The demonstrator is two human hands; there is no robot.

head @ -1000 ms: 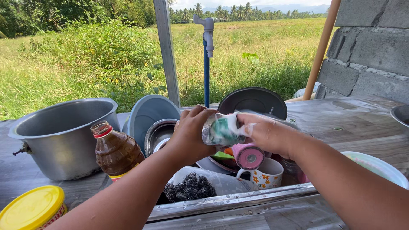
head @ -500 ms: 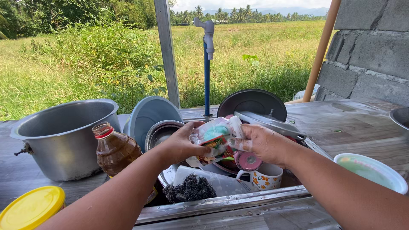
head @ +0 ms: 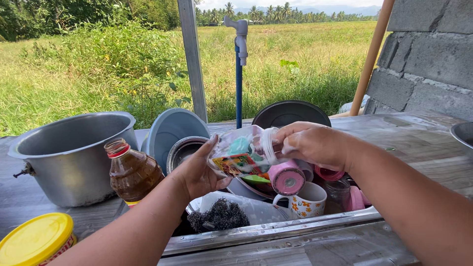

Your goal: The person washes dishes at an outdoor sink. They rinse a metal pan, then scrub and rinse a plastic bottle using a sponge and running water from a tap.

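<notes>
The counter (head: 423, 148) runs along the whole near side, with a sink (head: 276, 229) sunk into its middle and crammed with dishes. At the counter's left end stands a big metal pot (head: 69, 155), with a bottle (head: 130, 172) of brown liquid just beside it and a yellow-lidded tub (head: 34, 239) at the near left corner. A grey-blue basin (head: 170, 130) and a dark pan (head: 290, 113) lean at the sink's back edge below the tap (head: 240, 34).

Over the sink's middle both hands grip a clear jar (head: 246, 150) lying on its side, a sponge and colourful label showing through it. The left hand (head: 199, 172) cups the jar's base with fingers curled round it; the right hand (head: 310, 145) is closed over its mouth end. A second ago the jar sat higher and bunched between the hands; since then it has come lower and closer, turned more level, with the left hand shifted under its base.

Beneath the jar lie a pink cup (head: 287, 178), a flowered mug (head: 305, 199) and a steel scourer (head: 219, 216) near the sink's front edge.
</notes>
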